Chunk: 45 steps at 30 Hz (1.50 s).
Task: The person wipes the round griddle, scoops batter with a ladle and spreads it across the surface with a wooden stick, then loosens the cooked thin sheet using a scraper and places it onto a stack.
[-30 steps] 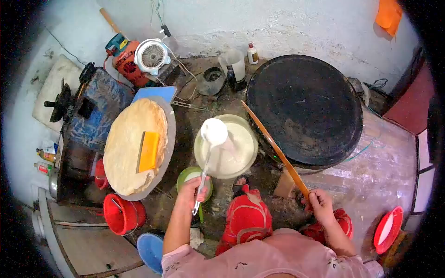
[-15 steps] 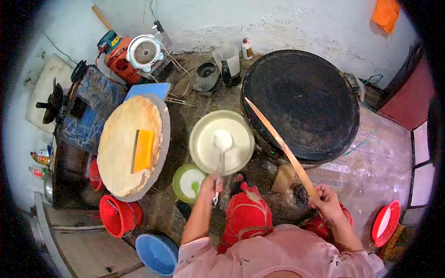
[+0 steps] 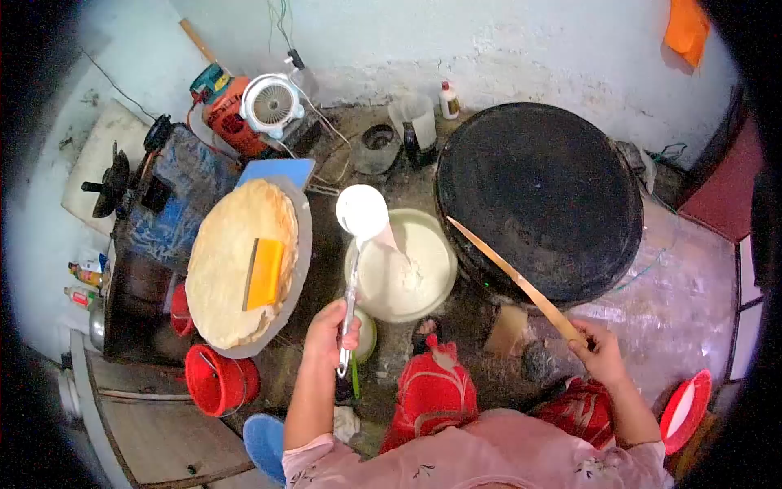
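Note:
My left hand point(image 3: 332, 328) is closed round the handle of a metal ladle point(image 3: 362, 213). The ladle's bowl is raised over the far left rim of a basin of pale batter point(image 3: 401, 301), and white batter runs from it into the basin. In my right hand point(image 3: 597, 352) is a long flat wooden spatula point(image 3: 513, 275), its thin tip at the left edge of a big round black griddle point(image 3: 542, 196). Left of the basin, a stack of flat pancakes point(image 3: 232, 269) lies on a round board, with a yellow scraper point(image 3: 265, 273) on top.
A small green bowl point(image 3: 366, 334) sits partly hidden behind my left hand. Red bucket point(image 3: 218, 381) and blue basin point(image 3: 263, 444) stand at lower left. Behind are a blower point(image 3: 273, 106), a clear pitcher point(image 3: 417, 122) and a small bottle point(image 3: 449, 101). A red basin point(image 3: 684, 411) is at right.
The ladle has come up out of the batter and moved left, with batter now pouring from it. My right hand still holds the spatula near the griddle. The view has shifted slightly.

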Tool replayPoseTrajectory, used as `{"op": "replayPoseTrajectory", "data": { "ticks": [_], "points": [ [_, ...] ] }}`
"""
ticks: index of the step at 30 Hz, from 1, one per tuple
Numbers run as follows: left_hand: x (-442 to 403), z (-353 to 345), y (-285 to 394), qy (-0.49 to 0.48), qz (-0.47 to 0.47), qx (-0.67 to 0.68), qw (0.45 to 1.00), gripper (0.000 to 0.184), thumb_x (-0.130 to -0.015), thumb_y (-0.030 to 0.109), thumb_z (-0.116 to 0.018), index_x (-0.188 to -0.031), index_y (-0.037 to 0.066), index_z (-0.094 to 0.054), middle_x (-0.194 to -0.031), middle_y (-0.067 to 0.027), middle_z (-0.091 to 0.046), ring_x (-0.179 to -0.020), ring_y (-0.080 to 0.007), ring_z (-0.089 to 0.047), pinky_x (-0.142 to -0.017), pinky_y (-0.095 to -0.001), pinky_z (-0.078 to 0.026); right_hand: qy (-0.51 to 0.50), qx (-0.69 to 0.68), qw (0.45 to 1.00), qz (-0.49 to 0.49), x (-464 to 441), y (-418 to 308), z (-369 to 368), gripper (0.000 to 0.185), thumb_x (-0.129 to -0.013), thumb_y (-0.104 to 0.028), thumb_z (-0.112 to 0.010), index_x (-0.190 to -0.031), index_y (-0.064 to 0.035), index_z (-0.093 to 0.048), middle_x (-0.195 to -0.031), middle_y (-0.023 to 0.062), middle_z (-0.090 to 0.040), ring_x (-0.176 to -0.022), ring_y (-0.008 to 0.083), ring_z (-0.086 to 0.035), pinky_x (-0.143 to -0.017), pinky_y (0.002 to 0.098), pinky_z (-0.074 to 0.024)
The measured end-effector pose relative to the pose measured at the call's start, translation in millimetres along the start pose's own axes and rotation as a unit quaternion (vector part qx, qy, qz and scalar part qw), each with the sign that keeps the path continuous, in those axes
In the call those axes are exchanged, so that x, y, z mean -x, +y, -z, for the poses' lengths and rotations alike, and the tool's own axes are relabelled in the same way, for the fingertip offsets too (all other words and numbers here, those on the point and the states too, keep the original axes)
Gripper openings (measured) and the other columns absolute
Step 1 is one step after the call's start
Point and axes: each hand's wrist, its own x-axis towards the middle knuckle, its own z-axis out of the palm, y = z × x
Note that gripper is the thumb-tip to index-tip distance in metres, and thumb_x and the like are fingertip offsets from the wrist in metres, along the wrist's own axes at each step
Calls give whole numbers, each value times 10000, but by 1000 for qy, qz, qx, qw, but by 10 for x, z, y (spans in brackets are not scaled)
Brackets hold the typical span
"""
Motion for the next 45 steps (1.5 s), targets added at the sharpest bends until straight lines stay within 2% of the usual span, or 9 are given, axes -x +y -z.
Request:
{"op": "replayPoseTrajectory", "data": {
  "ticks": [1,12,14,21,25,27,36,40,45],
  "points": [
    [-17,-41,107,-33,-8,8,999,286,-907,239,-467,-1119,54,-524,-566,-65,-506,-378,-90,-353,-333,-212,-262,22,49,996,74,-69,1,8,359,-749,-37,-655,-1096,-14,-563,-951,92,-637,-846,154,-593,-814,324,-472],
    [-652,-1253,608,-174,-101,9,980,312,-920,305,-442,-1123,79,-511,-604,-52,-487,-423,-100,-370,-362,-218,-298,70,79,993,61,-432,-129,182,370,-751,-63,-637,-1113,-50,-562,-893,130,-632,-752,210,-610,-678,301,-478],
    [-935,-1433,452,-142,-86,21,986,300,-915,329,-441,-1077,90,-523,-603,-52,-484,-419,-111,-369,-369,-232,-312,71,100,992,24,-494,-151,221,375,-750,-60,-633,-1118,-50,-560,-911,136,-630,-767,225,-613,-681,302,-479],
    [-1576,-1852,-376,-70,-86,34,993,141,-904,217,-432,-829,105,-474,-611,-52,-499,-441,-133,-428,-360,-252,-332,150,133,960,196,-973,-66,81,405,-741,-57,-600,-1143,-66,-552,-940,161,-609,-823,322,-598,-694,339,-487],
    [-1659,-1905,-690,-84,-93,6,992,111,-905,165,-412,-938,97,-492,-614,-41,-480,-476,-130,-439,-400,-252,-361,147,145,948,241,-1176,-213,-68,398,-735,-81,-578,-1132,-101,-561,-864,150,-599,-757,339,-584,-668,385,-484],
    [-1643,-1917,-783,-55,-77,2,996,209,-896,114,-419,-1089,98,-496,-668,-30,-494,-520,-126,-448,-427,-257,-375,88,183,968,146,-1241,-291,-125,424,-704,-42,-582,-1125,-86,-572,-901,165,-598,-803,330,-591,-702,354,-475],
    [-1562,-1801,-923,-15,-59,6,998,397,-885,53,-464,-1277,101,-415,-651,-21,-471,-503,-111,-440,-415,-252,-378,100,125,975,153,-1369,-271,-142,373,-707,-62,-581,-1077,-95,-608,-930,153,-615,-782,310,-608,-681,350,-485],
    [-1499,-1766,-918,11,-131,-32,991,391,-883,45,-472,-1271,39,-424,-655,-12,-469,-493,-90,-423,-408,-236,-372,86,143,980,112,-1463,-113,-165,352,-734,-125,-588,-1084,-160,-608,-932,134,-624,-818,324,-601,-701,382,-497],
    [-1859,-1803,-844,-49,-78,-56,994,370,-900,72,-441,-1270,55,-421,-612,-14,-457,-437,-110,-415,-388,-238,-364,102,154,974,133,-1469,-82,-107,356,-730,-123,-589,-1084,-156,-606,-915,131,-621,-808,316,-602,-682,386,-496]
  ]
}}
